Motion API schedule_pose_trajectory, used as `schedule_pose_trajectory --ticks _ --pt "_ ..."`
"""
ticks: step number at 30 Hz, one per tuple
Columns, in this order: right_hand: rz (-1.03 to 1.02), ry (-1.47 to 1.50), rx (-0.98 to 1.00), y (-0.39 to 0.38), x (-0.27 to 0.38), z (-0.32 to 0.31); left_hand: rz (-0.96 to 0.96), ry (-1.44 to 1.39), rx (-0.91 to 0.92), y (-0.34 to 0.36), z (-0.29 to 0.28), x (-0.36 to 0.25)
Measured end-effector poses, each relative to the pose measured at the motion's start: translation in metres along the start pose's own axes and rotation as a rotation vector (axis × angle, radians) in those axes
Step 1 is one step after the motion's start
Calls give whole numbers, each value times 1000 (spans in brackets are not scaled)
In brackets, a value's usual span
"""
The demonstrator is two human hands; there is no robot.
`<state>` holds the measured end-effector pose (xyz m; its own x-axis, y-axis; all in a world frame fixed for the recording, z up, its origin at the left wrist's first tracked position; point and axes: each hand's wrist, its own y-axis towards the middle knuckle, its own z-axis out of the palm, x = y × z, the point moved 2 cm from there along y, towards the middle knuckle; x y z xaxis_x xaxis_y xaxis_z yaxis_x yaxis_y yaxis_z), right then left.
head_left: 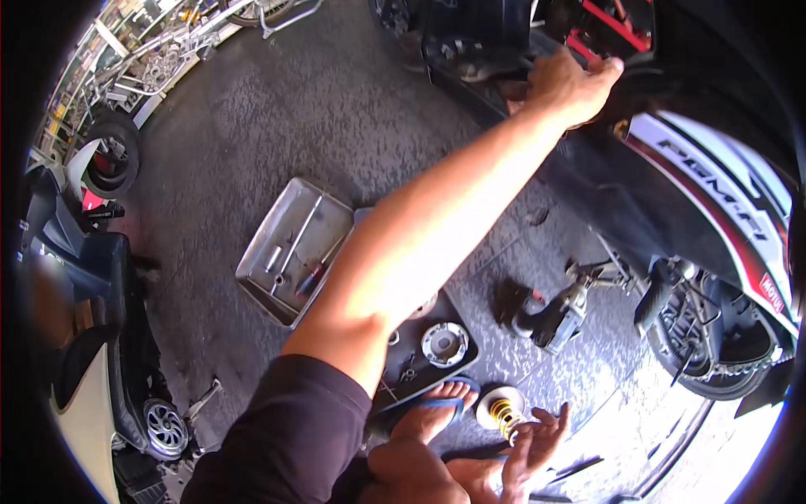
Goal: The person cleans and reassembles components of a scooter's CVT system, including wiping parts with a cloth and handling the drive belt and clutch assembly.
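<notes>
My left hand point(571, 88) reaches to a scooter's black upper bodywork point(478, 25), beside an opening with red parts point(609, 29); its fingers are curled, and what they grip is hidden. Low in the picture my right hand point(537, 441) has its fingers apart and slightly bent, just beside a yellow coil spring point(505, 412) with a round metal plate. Below my left arm, a metal tray point(260, 260) holds a long rod, small metal parts and a screwdriver point(311, 279). A dark tray point(428, 378) carries a round metal part point(445, 343).
A cordless power tool point(562, 319) lies on the floor point(185, 202) near the scooter's wheel point(714, 370). Another dark scooter body point(92, 260) and a loose tyre point(124, 151) are along the left, with cluttered shelving point(143, 67) behind. My sandalled foot point(428, 412) is beside the dark tray.
</notes>
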<state>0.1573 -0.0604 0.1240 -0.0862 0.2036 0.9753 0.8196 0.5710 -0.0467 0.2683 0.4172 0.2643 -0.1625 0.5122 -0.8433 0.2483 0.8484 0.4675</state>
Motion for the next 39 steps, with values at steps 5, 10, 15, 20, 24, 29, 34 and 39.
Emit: schedule_pose_trajectory --ticks 5,10,15,20,24,29,34,39 --pt "163 -2 -107 -8 2 -35 174 -276 -103 -115 -64 22" --pt "157 -92 -203 -15 -6 -70 199 369 760 -326 -110 112" --pt "195 -109 -274 -26 -11 -90 378 588 1018 -428 -134 146" --pt "209 7 -377 -50 3 -100 473 653 1181 -437 -120 146" --pt "179 66 -439 -75 10 -106 473 613 1189 -429 -121 147" --pt "200 215 -434 -100 10 -102 -118 166 1052 -409 -139 113" --pt "485 577 -297 -103 -17 -67 -937 -904 1149 -391 -141 -3" --pt "607 1121 -295 -83 4 -49 -1266 -1328 1365 -435 -101 -16"
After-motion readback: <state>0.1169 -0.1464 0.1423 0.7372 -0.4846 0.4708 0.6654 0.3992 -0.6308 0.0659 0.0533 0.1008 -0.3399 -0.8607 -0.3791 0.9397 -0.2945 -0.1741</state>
